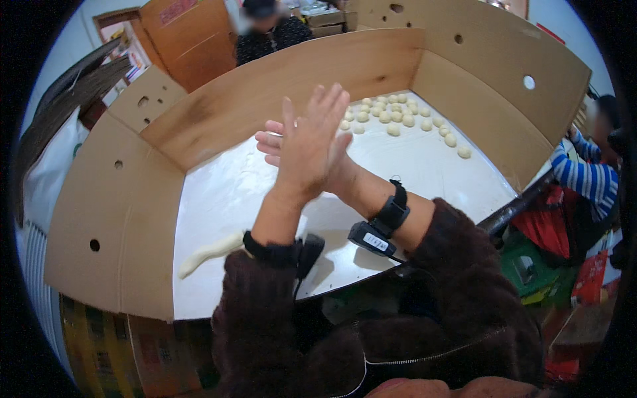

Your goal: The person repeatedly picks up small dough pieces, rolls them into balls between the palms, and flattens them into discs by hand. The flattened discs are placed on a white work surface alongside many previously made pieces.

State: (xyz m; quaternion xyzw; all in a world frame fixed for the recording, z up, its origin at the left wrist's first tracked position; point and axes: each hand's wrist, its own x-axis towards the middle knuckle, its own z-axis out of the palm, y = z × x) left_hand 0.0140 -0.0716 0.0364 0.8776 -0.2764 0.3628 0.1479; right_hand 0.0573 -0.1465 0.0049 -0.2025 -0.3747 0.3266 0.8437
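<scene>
My left hand [306,149] and my right hand [343,167] meet palm to palm above the board, crossed at an angle. The left one lies in front, its fingers stretched upward. From behind it, the right fingers stick out to the left, straight and slightly apart. Whether anything sits between the palms is hidden. Below the left wrist, a pale dough rope [211,255] lies on the white board [398,179], partly covered by my arm. Several round dough balls [393,130] are scattered at the far right. A thin dusting of flour [229,174] covers the left part.
Tall cardboard walls [113,219] surround the board at left, back and right. A person in dark clothes [279,40] is beyond the back wall. Another person in a striped sleeve [587,176] is at the right, near a green container [524,268]. Black devices are strapped to both my wrists.
</scene>
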